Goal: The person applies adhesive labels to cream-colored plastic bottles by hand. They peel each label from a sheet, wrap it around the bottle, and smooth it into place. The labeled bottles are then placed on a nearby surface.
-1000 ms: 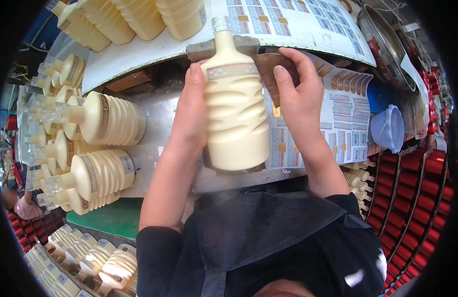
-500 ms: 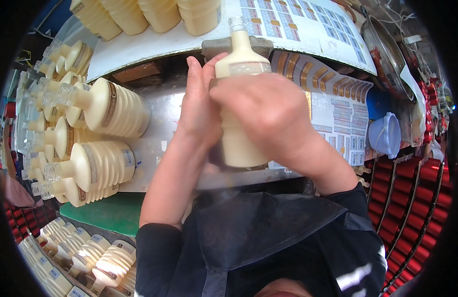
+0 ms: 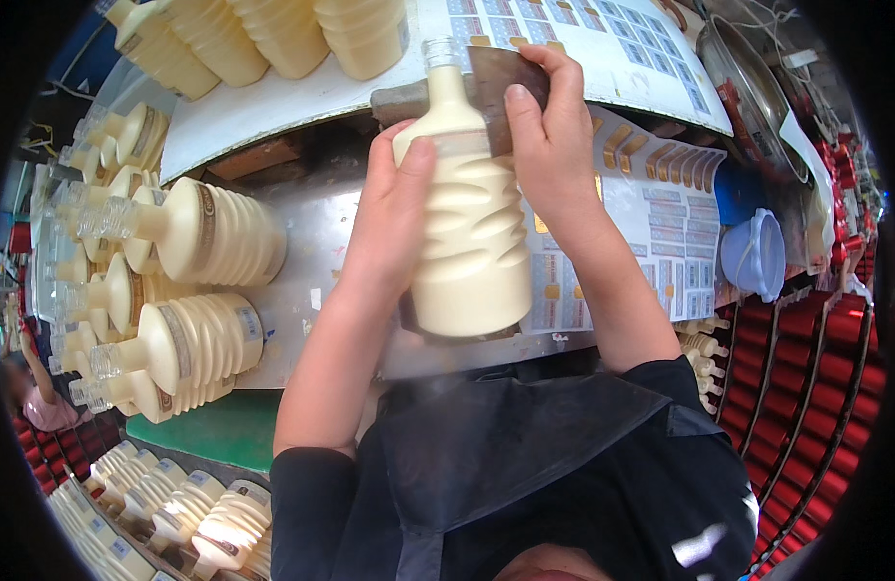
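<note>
A cream bottle (image 3: 471, 290) with wavy ridges and a clear threaded neck lies in front of me, its neck pointing away. My left hand (image 3: 387, 208) is closed round its left side, the thumb near the shoulder. Around that shoulder runs a pale label band (image 3: 455, 143). My right hand (image 3: 556, 145) grips a thin dark brown flat piece, like a scraper (image 3: 496, 82), between thumb and fingers. Its lower edge touches or nearly touches the right end of the band. Behind the bottle's neck is a grey cloth-like rest (image 3: 399, 102), partly hidden.
Labelled cream bottles (image 3: 225, 232) lie stacked at left; several more stand on the white board (image 3: 273, 107) at the back. Sheets of labels (image 3: 665, 228) spread at right, beside a pale blue bucket (image 3: 754, 254). Red ridged rows (image 3: 796, 416) fill the right side. A person (image 3: 45, 392) is at far left.
My right hand has moved up and right off the bottle's front, and the dark scraper now shows in it. My left hand has closed onto the bottle's side. The bottle sits slightly further left.
</note>
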{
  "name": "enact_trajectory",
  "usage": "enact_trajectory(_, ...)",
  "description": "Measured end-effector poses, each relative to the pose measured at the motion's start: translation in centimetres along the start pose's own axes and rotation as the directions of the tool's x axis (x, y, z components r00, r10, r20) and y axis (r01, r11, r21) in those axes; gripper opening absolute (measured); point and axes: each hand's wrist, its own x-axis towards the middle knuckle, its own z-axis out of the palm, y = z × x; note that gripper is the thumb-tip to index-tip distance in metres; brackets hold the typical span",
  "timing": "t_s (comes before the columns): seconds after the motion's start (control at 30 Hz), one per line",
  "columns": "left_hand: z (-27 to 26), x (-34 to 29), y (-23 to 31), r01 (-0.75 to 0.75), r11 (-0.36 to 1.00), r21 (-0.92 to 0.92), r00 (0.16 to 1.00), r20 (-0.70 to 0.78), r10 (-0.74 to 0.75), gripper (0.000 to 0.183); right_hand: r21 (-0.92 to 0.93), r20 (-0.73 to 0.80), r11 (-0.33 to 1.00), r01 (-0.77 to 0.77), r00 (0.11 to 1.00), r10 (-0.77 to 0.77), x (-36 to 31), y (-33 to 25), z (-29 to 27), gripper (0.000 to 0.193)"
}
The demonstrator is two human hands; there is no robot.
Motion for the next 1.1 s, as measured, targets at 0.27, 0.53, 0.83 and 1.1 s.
enact_trajectory(0.27,-0.1,0.1,-0.8,-0.04,0.999,-0.013,0.999,-0.033,0.04,0.039,0.082,-0.085,0.997,-0.013,0.996,0.02,-1.2,3.4,0.5,0.041)
enact_trajectory(0.53,-0.6,-3.0,-1.4,0.016,1.0,0.009,1.0,0.019,-0.016,0.078,-0.01,-0.115,0.996,0.084,0.99,-0.084,-0.5,2.5,-0.9,0.037)
enact_trajectory(0.83,0.7,-3.5,-0.5,-0.004,0.941,0.338,0.999,-0.029,0.014,0.093,-0.154,0.052,0.979,0.131,0.991,-0.124,0.9,-4.1,1.3,0.034)
enact_trajectory(1.1,0.7,-4.1,0.6,-0.121,0.817,0.564,0.988,-0.013,0.155,0.098,-0.342,0.321,0.925,0.163,0.946,-0.047,0.5,-7.2,2.4,0.036)
